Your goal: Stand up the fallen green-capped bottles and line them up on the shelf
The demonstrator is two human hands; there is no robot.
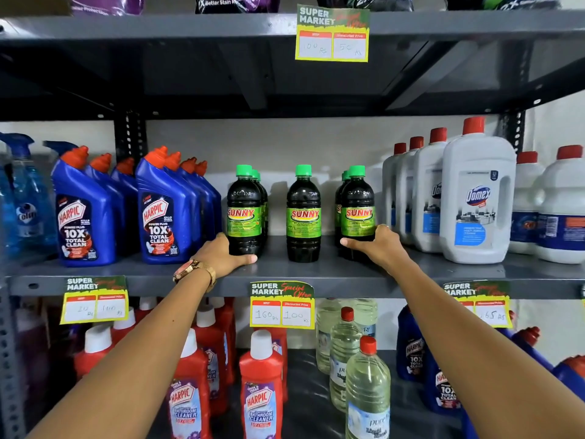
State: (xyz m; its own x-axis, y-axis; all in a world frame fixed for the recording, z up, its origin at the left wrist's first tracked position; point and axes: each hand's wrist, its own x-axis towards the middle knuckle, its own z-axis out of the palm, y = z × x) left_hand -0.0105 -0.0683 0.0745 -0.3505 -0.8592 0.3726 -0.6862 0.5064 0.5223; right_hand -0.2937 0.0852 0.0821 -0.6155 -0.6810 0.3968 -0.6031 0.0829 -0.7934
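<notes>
Dark green-capped Sunny bottles stand upright on the grey middle shelf (316, 270) in three rows. The left front bottle (244, 213) has more behind it, and my left hand (221, 253) wraps around its base. A single bottle (303, 217) stands alone in the middle. At the right, the front bottle (358, 207) also has others behind it, and my right hand (375, 243) grips its lower part. No bottle lies on its side in view.
Blue Harpic bottles (161, 213) crowd the shelf to the left, and white Domex jugs (478, 201) to the right. Price tags (281, 305) hang from the shelf edge. Below stand red Harpic bottles (261, 384) and clear bottles (367, 388).
</notes>
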